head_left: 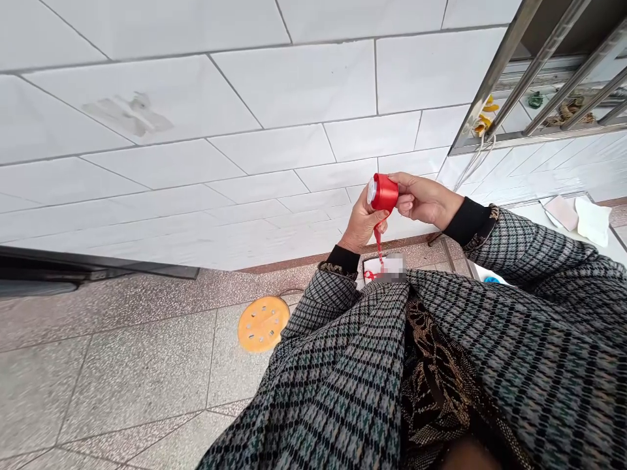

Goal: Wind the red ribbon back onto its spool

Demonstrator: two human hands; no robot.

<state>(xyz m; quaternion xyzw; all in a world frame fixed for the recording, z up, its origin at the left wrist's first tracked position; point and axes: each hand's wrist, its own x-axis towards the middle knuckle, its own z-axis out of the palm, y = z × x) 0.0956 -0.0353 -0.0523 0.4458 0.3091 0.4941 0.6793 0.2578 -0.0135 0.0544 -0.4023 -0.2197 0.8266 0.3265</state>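
A red ribbon spool (383, 192) is held up in front of the white tiled wall. My left hand (361, 225) grips it from below and behind. My right hand (425, 198) holds its right side with fingertips on the roll. A loose strand of red ribbon (379, 245) hangs down from the spool toward a small white box (376, 266) with red ribbon on it, partly hidden behind my checked sleeves.
An orange round plastic stool (262, 323) stands on the speckled tile floor at lower left. A barred metal window frame (539, 72) is at upper right. White cloths or papers (580, 219) lie on a surface at right. A dark edge (73, 267) runs along the left.
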